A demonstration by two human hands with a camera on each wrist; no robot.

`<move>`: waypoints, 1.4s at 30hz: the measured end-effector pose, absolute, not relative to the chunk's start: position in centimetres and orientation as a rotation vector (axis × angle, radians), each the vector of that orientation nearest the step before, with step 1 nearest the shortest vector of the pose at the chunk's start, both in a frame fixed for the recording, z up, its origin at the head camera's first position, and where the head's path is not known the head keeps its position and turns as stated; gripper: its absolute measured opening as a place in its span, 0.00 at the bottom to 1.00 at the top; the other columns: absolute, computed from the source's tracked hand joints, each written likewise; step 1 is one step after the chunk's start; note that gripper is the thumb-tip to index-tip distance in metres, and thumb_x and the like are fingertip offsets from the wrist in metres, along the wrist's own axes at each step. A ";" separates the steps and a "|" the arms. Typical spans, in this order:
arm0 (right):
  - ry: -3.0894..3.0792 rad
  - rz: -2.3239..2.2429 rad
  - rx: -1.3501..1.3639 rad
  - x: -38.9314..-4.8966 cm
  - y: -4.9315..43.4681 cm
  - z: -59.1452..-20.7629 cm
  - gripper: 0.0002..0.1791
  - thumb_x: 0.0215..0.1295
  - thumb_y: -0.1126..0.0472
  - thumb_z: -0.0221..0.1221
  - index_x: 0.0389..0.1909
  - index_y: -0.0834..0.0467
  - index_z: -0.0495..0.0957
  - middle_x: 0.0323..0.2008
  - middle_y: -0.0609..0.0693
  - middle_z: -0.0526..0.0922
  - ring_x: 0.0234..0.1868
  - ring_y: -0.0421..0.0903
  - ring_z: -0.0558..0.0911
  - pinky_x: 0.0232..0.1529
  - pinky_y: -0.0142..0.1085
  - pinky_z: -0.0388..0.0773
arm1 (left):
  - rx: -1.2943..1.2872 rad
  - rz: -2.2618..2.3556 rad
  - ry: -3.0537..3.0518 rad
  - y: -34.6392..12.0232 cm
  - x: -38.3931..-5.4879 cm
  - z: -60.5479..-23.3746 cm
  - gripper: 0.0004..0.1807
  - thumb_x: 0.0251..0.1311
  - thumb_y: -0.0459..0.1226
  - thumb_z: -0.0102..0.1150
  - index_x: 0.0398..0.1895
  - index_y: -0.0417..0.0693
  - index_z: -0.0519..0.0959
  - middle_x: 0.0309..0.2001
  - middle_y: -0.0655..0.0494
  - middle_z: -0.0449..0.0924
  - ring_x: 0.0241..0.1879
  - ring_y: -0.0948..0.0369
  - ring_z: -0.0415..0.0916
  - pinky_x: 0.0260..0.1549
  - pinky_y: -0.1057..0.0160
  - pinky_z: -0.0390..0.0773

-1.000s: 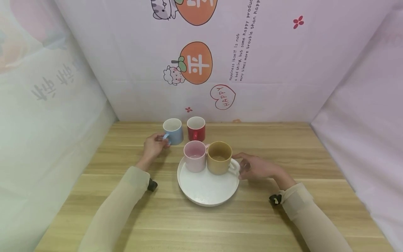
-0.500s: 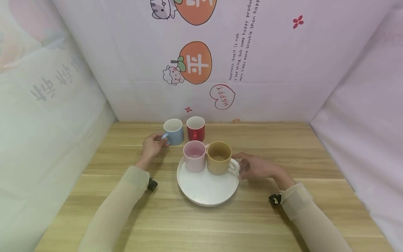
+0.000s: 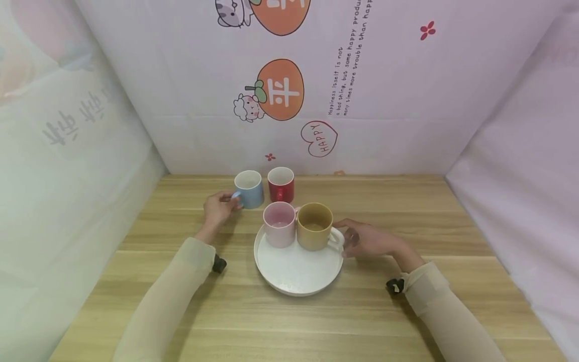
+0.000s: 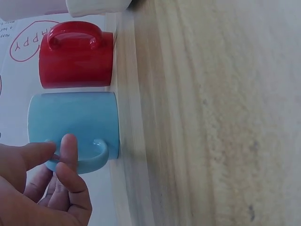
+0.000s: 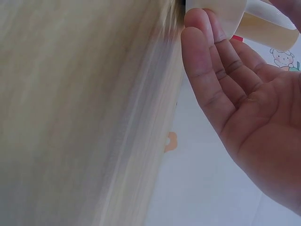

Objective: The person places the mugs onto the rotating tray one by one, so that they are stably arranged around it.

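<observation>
My left hand [image 3: 219,208] pinches the handle of a light blue mug [image 3: 252,197], which stands upright at the back left. In the left wrist view, thumb and fingers [image 4: 69,148] are at that handle. A red mug [image 3: 281,191] stands just right of the blue one. On a round white tray [image 3: 296,274] are a pink mug [image 3: 280,234] and a mustard mug [image 3: 313,235] with a white handle. My right hand [image 3: 373,240] is at the tray's right side, by that handle. Its fingers [image 5: 200,61] reach out, fairly straight, against the tray's side in the right wrist view.
The wooden tabletop [image 3: 289,327] extends in front of the tray and to both sides. A printed white cloth [image 3: 384,136] rises along the table's back edge, and more cloth [image 3: 68,186] hangs at the left and right.
The blue mug's handle and my left hand have shifted slightly left. My right hand, the tray and the other mugs stay where they were.
</observation>
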State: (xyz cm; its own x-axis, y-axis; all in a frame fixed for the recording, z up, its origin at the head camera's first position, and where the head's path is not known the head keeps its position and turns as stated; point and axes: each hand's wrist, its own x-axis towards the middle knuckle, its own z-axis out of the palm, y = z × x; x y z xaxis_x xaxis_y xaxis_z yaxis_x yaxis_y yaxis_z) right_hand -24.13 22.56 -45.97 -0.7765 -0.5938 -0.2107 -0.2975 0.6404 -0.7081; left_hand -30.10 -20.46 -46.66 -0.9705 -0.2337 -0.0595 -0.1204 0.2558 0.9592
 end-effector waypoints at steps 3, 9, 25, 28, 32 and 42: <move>2.424 -0.957 -0.703 -24.2 22.6 -46.0 0.44 0.55 0.50 0.73 0.72 0.47 0.63 0.47 0.51 0.82 0.49 0.47 0.82 0.52 0.41 0.81 | 0.328 -1.782 -2.432 -20.5 -30.1 -46.5 0.19 0.62 0.33 0.66 0.55 0.36 0.80 0.51 0.35 0.83 0.43 0.47 0.88 0.45 0.55 0.87; 2.418 -0.950 -0.709 -24.3 22.6 -46.1 0.44 0.56 0.50 0.73 0.72 0.46 0.62 0.47 0.51 0.83 0.48 0.46 0.82 0.51 0.40 0.81 | 0.292 -1.639 -2.490 -20.7 -30.2 -46.6 0.17 0.60 0.35 0.68 0.51 0.38 0.83 0.48 0.37 0.86 0.31 0.59 0.89 0.38 0.58 0.88; 2.421 -0.928 -0.685 -23.7 22.4 -45.2 0.45 0.55 0.49 0.73 0.72 0.47 0.62 0.47 0.50 0.82 0.49 0.46 0.82 0.52 0.42 0.81 | 0.299 -1.551 -2.557 -20.6 -30.0 -46.7 0.16 0.63 0.37 0.65 0.52 0.39 0.82 0.47 0.38 0.86 0.41 0.46 0.88 0.27 0.72 0.82; 2.422 -0.931 -0.685 -23.7 22.4 -45.3 0.45 0.55 0.49 0.73 0.73 0.47 0.62 0.47 0.50 0.83 0.49 0.46 0.82 0.53 0.43 0.81 | 0.289 -1.528 -2.579 -20.6 -30.1 -46.6 0.16 0.64 0.37 0.64 0.53 0.39 0.81 0.47 0.38 0.85 0.41 0.46 0.88 0.25 0.76 0.78; 2.428 -0.917 -0.690 -23.9 22.6 -45.6 0.45 0.56 0.47 0.72 0.73 0.45 0.61 0.48 0.50 0.83 0.50 0.47 0.82 0.53 0.44 0.81 | 0.254 -1.491 -2.590 -20.8 -29.9 -46.8 0.16 0.65 0.38 0.63 0.52 0.39 0.81 0.46 0.39 0.85 0.42 0.46 0.87 0.26 0.76 0.76; 2.416 -0.927 -0.670 -24.0 22.6 -45.7 0.45 0.56 0.49 0.72 0.73 0.44 0.61 0.48 0.51 0.82 0.51 0.48 0.82 0.54 0.45 0.82 | 0.231 -1.426 -2.597 -21.2 -29.4 -46.8 0.15 0.65 0.40 0.64 0.50 0.41 0.81 0.46 0.41 0.85 0.41 0.46 0.87 0.28 0.73 0.74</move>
State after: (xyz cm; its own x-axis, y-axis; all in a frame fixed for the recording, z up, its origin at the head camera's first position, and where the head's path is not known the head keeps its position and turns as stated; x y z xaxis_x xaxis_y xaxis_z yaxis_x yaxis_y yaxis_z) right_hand -23.97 22.62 -45.74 -0.7731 -0.5855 -0.2437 -0.2723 0.6535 -0.7063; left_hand -29.43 -21.23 -46.79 -0.9736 -0.2160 0.0739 -0.0536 0.5307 0.8459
